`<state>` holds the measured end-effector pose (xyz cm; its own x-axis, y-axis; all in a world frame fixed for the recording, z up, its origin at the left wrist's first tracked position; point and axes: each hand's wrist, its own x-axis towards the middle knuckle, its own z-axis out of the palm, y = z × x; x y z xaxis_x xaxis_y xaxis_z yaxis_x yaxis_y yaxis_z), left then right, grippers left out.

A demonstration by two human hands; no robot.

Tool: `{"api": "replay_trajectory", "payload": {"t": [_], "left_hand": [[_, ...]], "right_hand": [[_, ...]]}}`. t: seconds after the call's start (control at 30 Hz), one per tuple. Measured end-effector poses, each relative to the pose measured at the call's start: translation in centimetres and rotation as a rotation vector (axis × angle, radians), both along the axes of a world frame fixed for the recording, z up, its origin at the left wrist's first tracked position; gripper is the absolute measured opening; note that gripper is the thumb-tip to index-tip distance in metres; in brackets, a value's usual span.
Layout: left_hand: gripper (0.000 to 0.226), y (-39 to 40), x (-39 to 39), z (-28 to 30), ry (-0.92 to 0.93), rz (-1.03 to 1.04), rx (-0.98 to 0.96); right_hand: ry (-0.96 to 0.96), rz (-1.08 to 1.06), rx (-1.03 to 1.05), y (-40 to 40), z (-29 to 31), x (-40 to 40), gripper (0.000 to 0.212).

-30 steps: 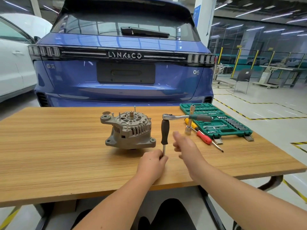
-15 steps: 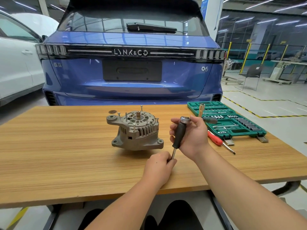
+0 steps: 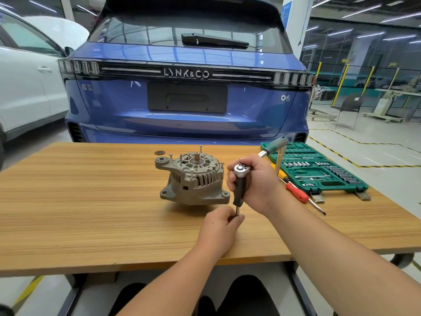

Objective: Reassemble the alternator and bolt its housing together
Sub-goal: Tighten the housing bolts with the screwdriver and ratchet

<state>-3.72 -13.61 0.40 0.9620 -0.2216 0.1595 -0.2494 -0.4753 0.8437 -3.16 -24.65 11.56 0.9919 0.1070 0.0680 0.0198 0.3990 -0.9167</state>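
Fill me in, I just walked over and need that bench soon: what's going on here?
A person is working on an alternator that sits on the wooden table, several long bolts standing up out of its housing. Neither hand is on it now. The right hand grips a ratchet joined to a black-handled driver, while the left hand pinches the driver's lower shaft against the table. A green socket set lies open to the right, with a red screwdriver beside it.
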Motion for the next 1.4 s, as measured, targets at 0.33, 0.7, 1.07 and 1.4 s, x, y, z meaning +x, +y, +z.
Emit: {"api": "replay_trajectory", "payload": {"t": [0.33, 0.7, 1.07, 1.4], "left_hand": [[0.050, 6.9, 0.2, 0.8, -0.441, 0.456, -0.119], [0.095, 11.2, 4.7, 0.3, -0.081, 0.331, 0.437], [0.065, 11.7, 4.0, -1.1, -0.198, 0.310, 0.483], [0.054, 11.5, 3.4, -1.1, -0.279, 0.299, 0.414]], "right_hand": [[-0.013, -0.013, 0.044, 2.3, 4.0, 0.4, 0.028], [-0.011, -0.087, 0.181, 6.6, 10.9, 3.5, 0.033], [-0.075, -0.102, 0.120, 7.5, 12.7, 5.6, 0.034], [-0.079, -0.126, 0.160, 6.5, 12.9, 6.0, 0.034]]}}
